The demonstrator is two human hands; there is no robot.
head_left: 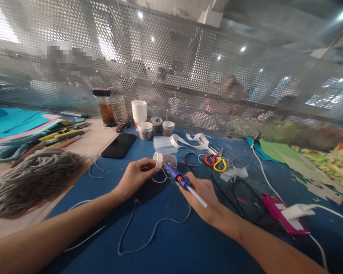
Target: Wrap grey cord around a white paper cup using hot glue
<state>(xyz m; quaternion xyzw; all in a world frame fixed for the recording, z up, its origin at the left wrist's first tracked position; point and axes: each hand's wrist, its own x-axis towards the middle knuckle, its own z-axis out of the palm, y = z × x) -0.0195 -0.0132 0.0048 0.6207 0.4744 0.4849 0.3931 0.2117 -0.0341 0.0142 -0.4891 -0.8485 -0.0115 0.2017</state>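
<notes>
My left hand (137,175) pinches the white end of the string-wrapped cup (171,159), tipped sideways over the blue table (208,251), while my right hand (201,194) is wrapped around the glue gun (179,178), aimed at the cup's wall. I can't quite tell whether the nozzle touches; slipping toward the rim, it could burn my fingers (149,163), and a tug on the loose string (153,235) could jerk the cup.

Counted: one glue gun (177,176), four grey-and-white cups (169,159), one cup stack (139,111). Also: one phone (119,145), one lidded jar (106,111), one power strip (271,203)
</notes>
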